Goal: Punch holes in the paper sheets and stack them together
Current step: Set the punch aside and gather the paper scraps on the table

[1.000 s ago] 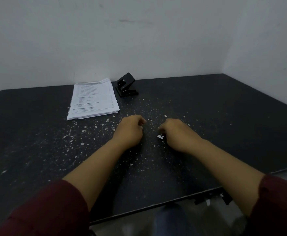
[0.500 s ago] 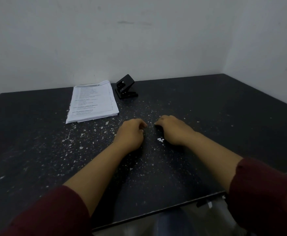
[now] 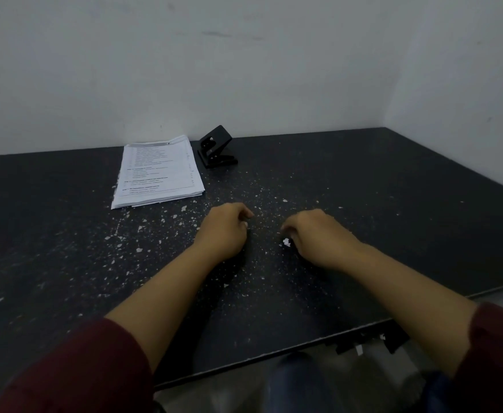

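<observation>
A stack of printed paper sheets (image 3: pixel 159 172) lies flat at the back left of the dark table (image 3: pixel 393 204). Just right of it stands a black hole punch (image 3: pixel 216 149) with its lever raised. My left hand (image 3: pixel 224 231) rests on the table's middle, fingers loosely curled, holding nothing that I can see. My right hand (image 3: pixel 318 236) rests a short way to its right, fingers curled down onto the surface. A small clump of white paper bits (image 3: pixel 286 242) lies by its fingertips. Both hands are well in front of the sheets and the punch.
White paper flecks (image 3: pixel 140 228) are scattered over the table, thickest around and left of my hands. White walls meet in a corner behind and to the right. The table's front edge (image 3: pixel 303 345) runs below my forearms, with black clips under it.
My right hand slid a little toward my left hand, then drew back apart from it. My left hand, the sheets and the punch stayed put.
</observation>
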